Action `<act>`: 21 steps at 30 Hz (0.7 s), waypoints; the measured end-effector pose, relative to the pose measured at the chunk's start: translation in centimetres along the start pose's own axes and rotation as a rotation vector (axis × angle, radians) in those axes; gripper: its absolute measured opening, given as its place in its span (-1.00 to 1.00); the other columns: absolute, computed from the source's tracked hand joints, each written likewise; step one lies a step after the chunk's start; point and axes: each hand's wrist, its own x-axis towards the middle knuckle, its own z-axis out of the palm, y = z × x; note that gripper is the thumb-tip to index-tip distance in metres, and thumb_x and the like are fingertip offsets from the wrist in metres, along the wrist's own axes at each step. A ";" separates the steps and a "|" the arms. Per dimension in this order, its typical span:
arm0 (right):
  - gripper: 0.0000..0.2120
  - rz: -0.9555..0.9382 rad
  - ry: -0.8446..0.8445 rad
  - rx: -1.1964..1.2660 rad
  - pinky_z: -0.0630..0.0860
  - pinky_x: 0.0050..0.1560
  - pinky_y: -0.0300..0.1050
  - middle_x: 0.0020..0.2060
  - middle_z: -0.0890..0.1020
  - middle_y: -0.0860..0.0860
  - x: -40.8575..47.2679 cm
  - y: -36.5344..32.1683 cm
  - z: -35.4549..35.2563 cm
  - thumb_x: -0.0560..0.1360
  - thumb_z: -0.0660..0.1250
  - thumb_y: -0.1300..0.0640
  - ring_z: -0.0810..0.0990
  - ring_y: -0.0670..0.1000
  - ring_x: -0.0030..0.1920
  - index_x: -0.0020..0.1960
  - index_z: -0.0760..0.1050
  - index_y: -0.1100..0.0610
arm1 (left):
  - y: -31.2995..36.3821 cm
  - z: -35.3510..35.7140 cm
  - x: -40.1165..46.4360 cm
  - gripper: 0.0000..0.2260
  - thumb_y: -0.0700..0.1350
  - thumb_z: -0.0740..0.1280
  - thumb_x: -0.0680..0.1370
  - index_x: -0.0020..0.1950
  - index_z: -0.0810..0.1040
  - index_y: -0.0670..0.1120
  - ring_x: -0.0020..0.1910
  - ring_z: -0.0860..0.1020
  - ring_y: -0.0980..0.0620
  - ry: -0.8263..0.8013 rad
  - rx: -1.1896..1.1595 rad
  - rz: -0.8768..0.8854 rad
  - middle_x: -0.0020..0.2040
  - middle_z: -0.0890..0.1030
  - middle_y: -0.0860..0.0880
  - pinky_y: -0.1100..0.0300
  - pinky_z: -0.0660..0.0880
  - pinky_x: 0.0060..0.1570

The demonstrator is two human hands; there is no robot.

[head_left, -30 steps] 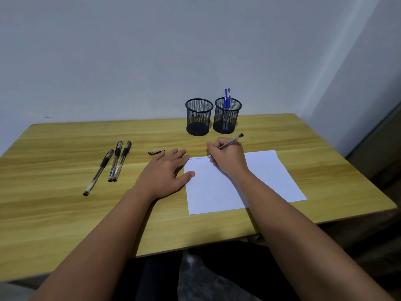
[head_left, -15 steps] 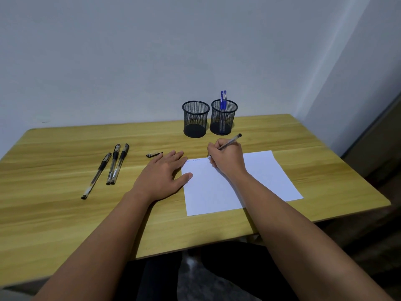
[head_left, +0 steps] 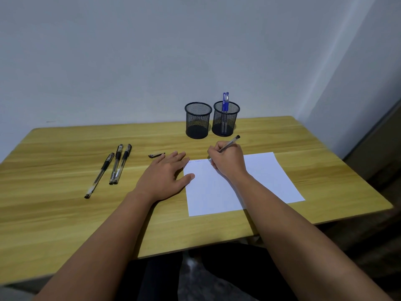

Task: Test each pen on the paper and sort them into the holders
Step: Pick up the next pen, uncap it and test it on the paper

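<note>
In the head view, the right hand [head_left: 227,158] holds a pen [head_left: 230,143] in a writing grip, the fingers curled round the barrel. The tip is down on the far left corner of the paper [head_left: 256,181], and the long axis of the pen leans up and away to the far right, so its back end points about toward the right holder [head_left: 226,118]. This holder stands just beyond the hand, and two blue pens [head_left: 225,103] already stand upright in it. The left holder [head_left: 198,120] is just beside it and looks empty. I judge that the right hand is the nearer one to both holders, so the drop needs only a short reach forward.

The left hand [head_left: 167,177] lies flat and relaxed on the desk [head_left: 65,213], holding nothing; its thumb rests on the left edge of the paper. A small pen cap [head_left: 156,155] lies just beyond its fingers. Three black pens [head_left: 112,168] wait further left, well apart from the paper, with their long axes running near to far.

The desk is of light wood and stands against a plain pale wall [head_left: 130,61].
</note>
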 end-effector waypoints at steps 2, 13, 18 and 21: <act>-0.64 -0.002 0.008 0.002 0.49 -0.43 -0.04 -0.52 0.58 0.19 0.0 0.1 0.1 0.53 0.41 0.14 0.57 0.12 -0.53 -0.41 0.44 0.16 | 0.0 0.0 0.0 -0.39 0.34 0.12 0.59 0.59 0.29 0.09 0.61 0.09 0.15 -0.002 -0.001 -0.001 0.61 0.22 0.12 0.02 0.03 0.59; -0.62 0.006 0.015 0.030 0.46 -0.46 -0.11 -0.54 0.52 0.18 -0.1 0.1 0.0 0.56 0.40 0.19 0.55 0.15 -0.51 -0.40 0.42 0.19 | 0.0 0.0 0.0 -0.38 0.35 0.11 0.59 0.59 0.28 0.10 0.61 0.10 0.14 -0.002 0.002 -0.001 0.61 0.22 0.12 0.01 0.05 0.58; -0.60 0.023 0.018 0.035 0.46 -0.43 -0.06 -0.58 0.46 0.08 0.1 0.2 0.0 0.54 0.39 0.17 0.55 0.24 -0.51 -0.43 0.37 0.14 | 0.0 0.0 -0.1 -0.39 0.34 0.12 0.59 0.59 0.29 0.10 0.61 0.09 0.15 0.002 -0.003 -0.002 0.61 0.22 0.12 0.02 0.04 0.58; -0.63 0.016 0.040 0.010 0.56 -0.45 0.16 -0.54 0.49 0.15 0.1 0.3 -0.1 0.53 0.38 0.13 0.58 0.32 -0.43 -0.40 0.37 0.20 | 0.0 0.0 0.0 -0.37 0.35 0.10 0.58 0.58 0.29 0.10 0.61 0.09 0.15 0.000 -0.003 -0.002 0.61 0.22 0.12 0.02 0.04 0.58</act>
